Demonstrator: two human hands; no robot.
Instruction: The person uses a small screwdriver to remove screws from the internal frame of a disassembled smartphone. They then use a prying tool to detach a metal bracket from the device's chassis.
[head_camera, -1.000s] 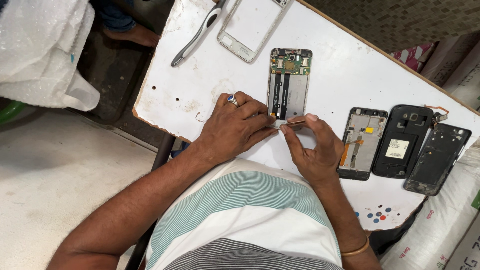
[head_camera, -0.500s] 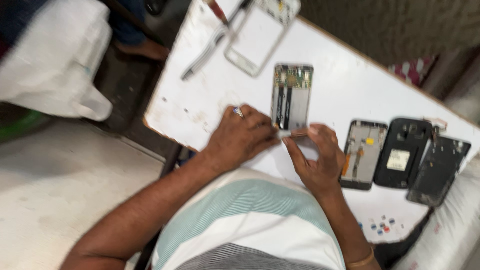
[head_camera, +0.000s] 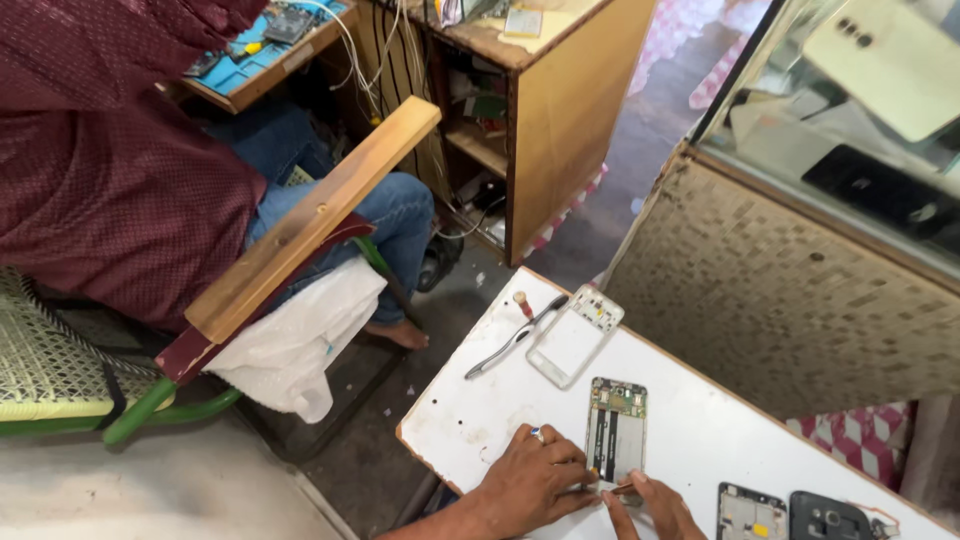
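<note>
Both hands are working at the opened phone frame (head_camera: 616, 432) near the worktop (head_camera: 470, 415) front edge: left hand (head_camera: 530, 480) is pinching its lower end, right hand (head_camera: 655, 508) is gripping a small tool (head_camera: 622, 489); disassembly looks partway, board still in.

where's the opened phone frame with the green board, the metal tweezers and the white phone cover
opened phone frame with green circuit board (head_camera: 616, 431), head view, on its middle
grey metal tweezers (head_camera: 508, 345), head view, on the shaft
white rectangular phone cover (head_camera: 571, 340), head view, on its flat centre

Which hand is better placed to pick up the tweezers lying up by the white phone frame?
Probably the left hand: it rests on the white table at the opened phone's lower left, on the same side as the tweezers. The right hand pinches a small tool at the phone's bottom edge.
</note>
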